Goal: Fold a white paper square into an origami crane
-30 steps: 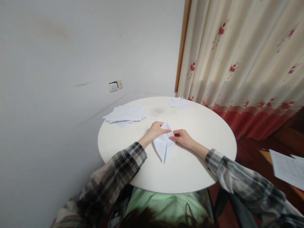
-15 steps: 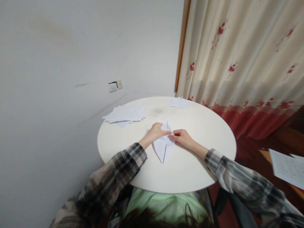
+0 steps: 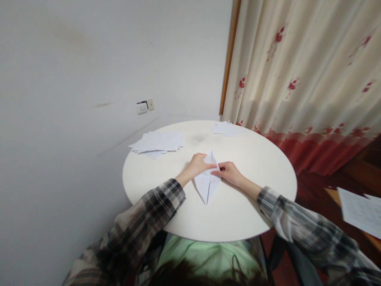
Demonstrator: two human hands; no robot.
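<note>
A folded sheet of white paper, shaped like a long kite with a slit down its lower half, lies on the white round table in front of me. My left hand grips it from the left, its thumb laid across the upper part and its other fingers partly hidden. At the paper's right edge, my right hand pinches the side corner between thumb and curled fingers. The two thumbs come close together near the paper's middle.
A stack of white sheets rests at the table's back left. Smaller paper pieces lie at the back edge. A wall with a socket borders the left, a curtain the right. Printed sheets are off to the right.
The folded paper has shifted slightly to the right and turned a little, with both hands still on it. My left hand has moved slightly right along with it.
</note>
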